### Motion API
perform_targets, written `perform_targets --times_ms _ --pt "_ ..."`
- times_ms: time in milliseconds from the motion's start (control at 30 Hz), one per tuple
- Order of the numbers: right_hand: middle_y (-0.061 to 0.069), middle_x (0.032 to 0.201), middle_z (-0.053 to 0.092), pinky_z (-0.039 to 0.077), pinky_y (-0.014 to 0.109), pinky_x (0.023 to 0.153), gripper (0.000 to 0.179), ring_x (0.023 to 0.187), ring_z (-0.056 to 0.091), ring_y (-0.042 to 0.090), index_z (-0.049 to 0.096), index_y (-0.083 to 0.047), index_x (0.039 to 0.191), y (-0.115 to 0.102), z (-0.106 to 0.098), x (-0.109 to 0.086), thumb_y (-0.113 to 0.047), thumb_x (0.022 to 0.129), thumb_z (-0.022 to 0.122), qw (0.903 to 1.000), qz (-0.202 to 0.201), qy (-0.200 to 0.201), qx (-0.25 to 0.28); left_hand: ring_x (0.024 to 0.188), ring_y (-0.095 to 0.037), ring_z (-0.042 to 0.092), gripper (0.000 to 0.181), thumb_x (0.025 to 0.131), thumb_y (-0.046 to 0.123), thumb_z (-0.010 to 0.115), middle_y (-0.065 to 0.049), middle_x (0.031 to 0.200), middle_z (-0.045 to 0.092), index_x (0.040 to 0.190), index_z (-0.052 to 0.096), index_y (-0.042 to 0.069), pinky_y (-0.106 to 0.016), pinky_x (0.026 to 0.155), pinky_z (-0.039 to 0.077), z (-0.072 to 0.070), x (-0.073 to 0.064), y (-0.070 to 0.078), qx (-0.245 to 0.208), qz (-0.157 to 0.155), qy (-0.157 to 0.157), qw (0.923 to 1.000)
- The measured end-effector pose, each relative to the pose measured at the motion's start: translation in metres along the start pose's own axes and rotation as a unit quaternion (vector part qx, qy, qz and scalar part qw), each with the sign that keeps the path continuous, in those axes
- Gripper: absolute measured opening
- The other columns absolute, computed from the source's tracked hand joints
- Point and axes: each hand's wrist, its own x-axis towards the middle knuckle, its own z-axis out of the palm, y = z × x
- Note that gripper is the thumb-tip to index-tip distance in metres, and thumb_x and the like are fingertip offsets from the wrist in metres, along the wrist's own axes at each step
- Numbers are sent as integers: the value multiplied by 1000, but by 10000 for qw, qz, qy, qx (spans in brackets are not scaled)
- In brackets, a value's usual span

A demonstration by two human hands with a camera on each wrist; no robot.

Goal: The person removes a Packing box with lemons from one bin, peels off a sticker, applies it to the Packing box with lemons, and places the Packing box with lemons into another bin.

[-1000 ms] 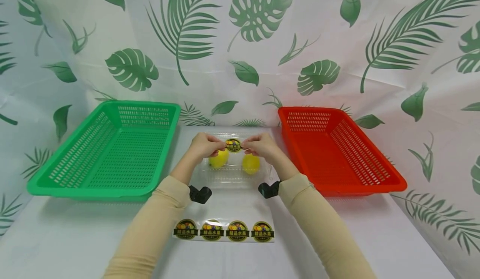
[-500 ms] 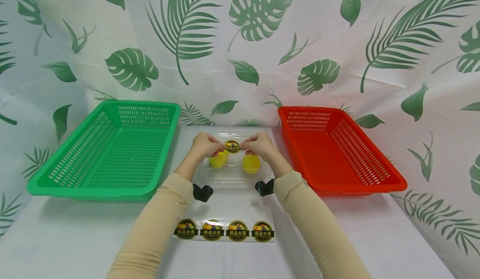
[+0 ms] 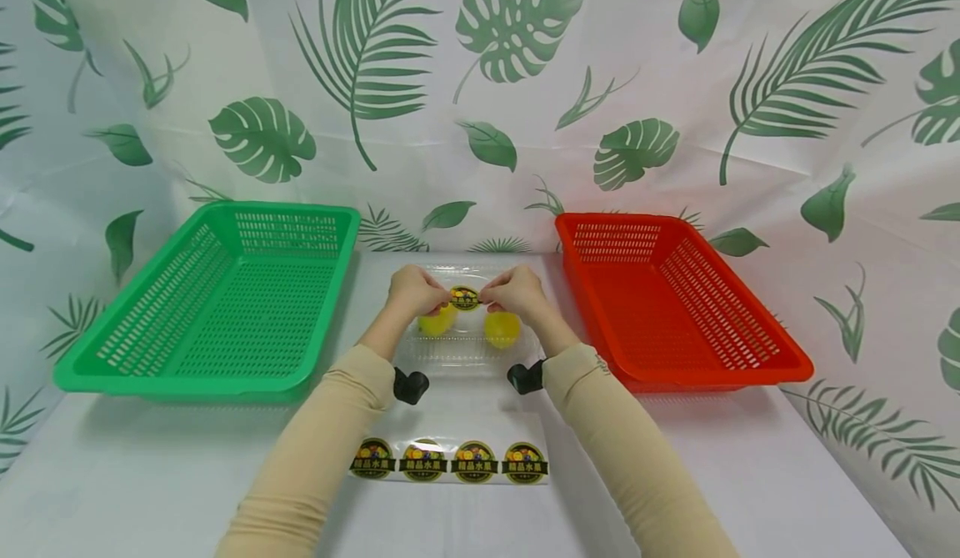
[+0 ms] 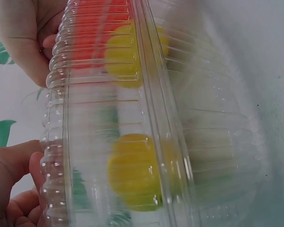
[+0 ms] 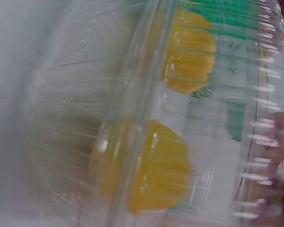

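Observation:
A round black-and-gold fruit sticker (image 3: 465,298) is stretched between both hands. My left hand (image 3: 414,291) pinches its left edge; my right hand (image 3: 521,293) pinches the right. Both hands are over the lid of a clear plastic clamshell box (image 3: 465,359), which looks closed. Inside it lie two yellow fruits, probably lemons, one at the left (image 3: 437,323) and one at the right (image 3: 502,329). The left wrist view shows a lemon (image 4: 135,172) through the ridged wall, with fingers at the lid. In the right wrist view the wall blurs most of my fingers.
On the white table in front lies a backing sheet (image 3: 480,424) with a row of several matching stickers (image 3: 475,462). A green basket (image 3: 247,324) stands at the left, a red basket (image 3: 682,316) at the right. A leaf-patterned cloth (image 3: 420,166) hangs behind.
Both hands have come slightly down and nearer with the sticker, over the box lid. The wrists have drawn a little closer together. Box, sheet and baskets stay put.

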Motion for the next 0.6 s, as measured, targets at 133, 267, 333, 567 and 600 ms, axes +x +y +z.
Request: perform_targets --times_ms 133,267,333,567,600 --pt "17 86 67 53 29 70 17 66 65 22 68 4 90 1 1 0 -9 80 70 10000 -34 69 -56 51 -11 58 13 79 10 70 -12 77 68 80 68 -3 -20 54 52 1 -2 2 206 83 78 9997" --pt "16 86 67 53 29 70 16 66 65 22 69 3 88 2 2 0 -10 79 71 9998 -53 135 -147 49 -10 58 12 78 10 71 -11 74 68 77 67 -1 -21 55 52 3 -3 4 448 156 176 9987" --pt "15 84 67 54 28 68 16 65 65 22 69 2 87 2 2 -1 -11 78 72 9996 -69 179 -196 48 -10 57 12 78 10 70 -10 72 67 76 66 -1 -21 54 52 3 -3 5 564 179 215 9980" --pt "17 88 68 53 25 65 15 65 65 22 69 0 85 1 4 -3 -13 78 72 9984 -151 275 -473 61 -16 62 14 77 16 71 -8 71 66 73 69 3 -25 61 51 5 -3 5 1291 460 336 9900" --pt "17 89 68 52 25 64 15 66 65 22 69 0 84 2 4 -3 -13 78 72 9981 -172 284 -522 68 -18 62 14 77 17 71 -9 76 66 73 70 4 -26 65 51 5 -3 5 1414 521 385 9878"
